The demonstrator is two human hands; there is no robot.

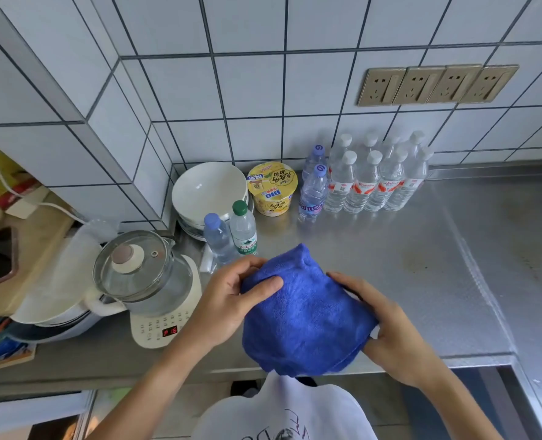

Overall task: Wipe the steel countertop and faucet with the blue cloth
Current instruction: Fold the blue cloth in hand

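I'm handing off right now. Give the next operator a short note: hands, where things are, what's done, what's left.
Left hand grips the cloth's left edge, thumb on top.
Right hand grips its right side.
Cloth is bunched and held above the countertop's front edge.
Countertop shows smudges at right; bottles stand at the back.
Faucet not in view.
Done: cloth picked up. Left: wipe countertop, then faucet.

The blue cloth (304, 312) hides both hands' fingers beneath it; no faucet is in frame
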